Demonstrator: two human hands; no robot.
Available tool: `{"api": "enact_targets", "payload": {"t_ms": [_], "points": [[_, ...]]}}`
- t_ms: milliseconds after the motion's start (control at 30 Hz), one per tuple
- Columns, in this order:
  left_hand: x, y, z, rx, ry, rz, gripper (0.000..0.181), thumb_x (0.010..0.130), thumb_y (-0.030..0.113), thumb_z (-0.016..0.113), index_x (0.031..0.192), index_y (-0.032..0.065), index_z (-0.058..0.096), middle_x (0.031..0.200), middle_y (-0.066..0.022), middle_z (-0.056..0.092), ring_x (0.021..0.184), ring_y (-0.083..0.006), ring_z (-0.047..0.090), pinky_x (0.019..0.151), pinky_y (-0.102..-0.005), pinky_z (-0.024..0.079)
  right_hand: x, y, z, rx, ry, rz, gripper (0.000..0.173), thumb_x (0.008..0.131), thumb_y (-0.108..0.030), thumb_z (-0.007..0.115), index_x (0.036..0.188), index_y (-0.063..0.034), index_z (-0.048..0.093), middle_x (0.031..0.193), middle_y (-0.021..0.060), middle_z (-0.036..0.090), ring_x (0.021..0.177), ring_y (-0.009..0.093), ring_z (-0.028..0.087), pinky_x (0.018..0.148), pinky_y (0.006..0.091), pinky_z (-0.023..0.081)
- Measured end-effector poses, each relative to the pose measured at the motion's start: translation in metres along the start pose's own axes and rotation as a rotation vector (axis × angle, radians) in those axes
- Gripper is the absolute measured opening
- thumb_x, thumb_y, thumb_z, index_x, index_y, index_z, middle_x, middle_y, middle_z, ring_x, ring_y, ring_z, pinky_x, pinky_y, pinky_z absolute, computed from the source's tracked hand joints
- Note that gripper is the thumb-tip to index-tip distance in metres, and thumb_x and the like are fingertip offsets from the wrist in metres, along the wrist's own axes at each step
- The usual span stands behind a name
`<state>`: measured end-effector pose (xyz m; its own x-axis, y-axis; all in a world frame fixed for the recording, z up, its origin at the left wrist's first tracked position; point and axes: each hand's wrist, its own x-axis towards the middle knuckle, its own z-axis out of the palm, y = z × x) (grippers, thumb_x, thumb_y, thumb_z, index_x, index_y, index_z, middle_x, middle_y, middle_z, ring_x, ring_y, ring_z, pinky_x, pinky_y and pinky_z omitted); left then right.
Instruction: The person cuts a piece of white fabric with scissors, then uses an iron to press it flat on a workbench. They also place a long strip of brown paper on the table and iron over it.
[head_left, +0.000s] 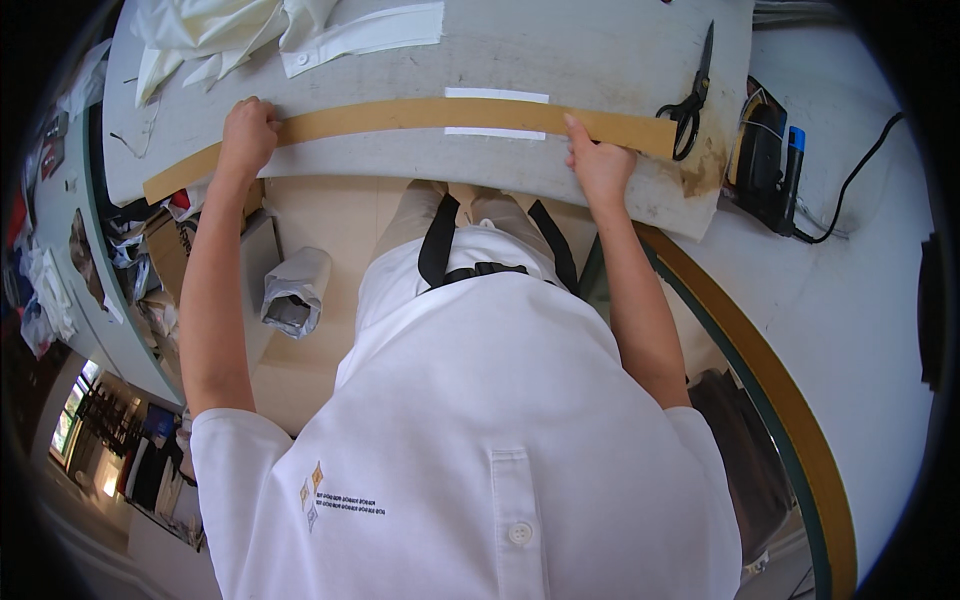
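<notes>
A long tan strip, perhaps card or paper (420, 112), lies along the near edge of the padded work table (360, 157), bowed by the lens. My left hand (247, 135) grips it towards its left end, fingers curled over it. My right hand (600, 161) pinches it near its right end, thumb on top. Under its middle, a white rectangular piece (495, 133) shows on both sides. Black-handled scissors (690, 109) lie beside the strip's right end. White cloth (210, 30) is heaped at the far left, with a flat white buttoned piece (367, 34) next to it.
Right of the padded surface sit a dark device with a cord (761, 165) and a blue-capped marker (795, 146). Below the table's left side are a cardboard box (166, 247) and a bag-lined bin (296, 292). A brown table edge (780, 375) curves along my right.
</notes>
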<state>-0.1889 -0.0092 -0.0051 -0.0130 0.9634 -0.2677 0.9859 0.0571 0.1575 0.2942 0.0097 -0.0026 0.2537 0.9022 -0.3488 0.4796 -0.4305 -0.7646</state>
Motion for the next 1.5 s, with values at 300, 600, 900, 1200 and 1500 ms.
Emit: {"api": "enact_targets", "payload": {"t_ms": [300,600,900,1200,1500], "points": [[-0.013,0.032,-0.014,0.150,0.190,-0.044,0.011,0.074,0.002,0.069,0.084,0.0015,0.068,0.093,-0.0174,0.065,0.096,-0.0374,0.062,0.084,-0.0477,0.050,-0.001,-0.002,-0.001,-0.013,-0.010,-0.030,0.028,0.088,-0.023,0.080,0.082,0.0031,0.071,0.062,0.0032,0.063,0.046,0.010,0.057,0.044,0.0264,0.049],[-0.020,0.270,0.030,-0.199,0.352,0.708,0.027,0.081,0.006,0.063,0.105,-0.0046,0.067,0.112,-0.0151,0.063,0.108,-0.0324,0.059,0.095,-0.0404,0.047,0.003,0.003,-0.004,-0.015,-0.025,-0.056,0.028,0.088,-0.022,0.079,0.079,0.0020,0.068,0.061,0.0034,0.063,0.046,0.011,0.059,0.043,0.0272,0.048],[-0.024,0.285,0.035,0.022,0.276,0.660,0.037,0.077,0.011,0.062,0.110,-0.0054,0.066,0.115,-0.0128,0.061,0.107,-0.0273,0.058,0.094,-0.0393,0.047,0.042,0.051,-0.094,0.210,0.129,0.207,0.038,0.093,-0.033,0.074,0.087,0.0031,0.068,0.067,0.0085,0.067,0.049,0.014,0.064,0.045,0.0261,0.050],[-0.046,0.281,0.052,-0.117,0.312,0.525,0.061,0.073,0.003,0.061,0.133,-0.0055,0.057,0.141,-0.0146,0.054,0.130,-0.0327,0.049,0.111,-0.0436,0.041,0.037,0.007,-0.114,-0.513,0.215,-0.265,0.020,0.091,-0.022,0.070,0.102,-0.0057,0.073,0.099,0.0155,0.072,0.094,0.034,0.068,0.079,0.0402,0.054],[-0.059,0.252,0.053,-0.087,0.275,0.433,0.054,0.083,0.009,0.059,0.136,-0.0037,0.057,0.146,-0.0142,0.052,0.136,-0.0315,0.048,0.113,-0.0427,0.041,0.006,0.009,0.007,-0.167,-0.163,-0.910,0.010,0.088,-0.001,0.069,0.096,-0.0047,0.072,0.097,0.0101,0.067,0.093,0.029,0.064,0.080,0.0370,0.052]]}}
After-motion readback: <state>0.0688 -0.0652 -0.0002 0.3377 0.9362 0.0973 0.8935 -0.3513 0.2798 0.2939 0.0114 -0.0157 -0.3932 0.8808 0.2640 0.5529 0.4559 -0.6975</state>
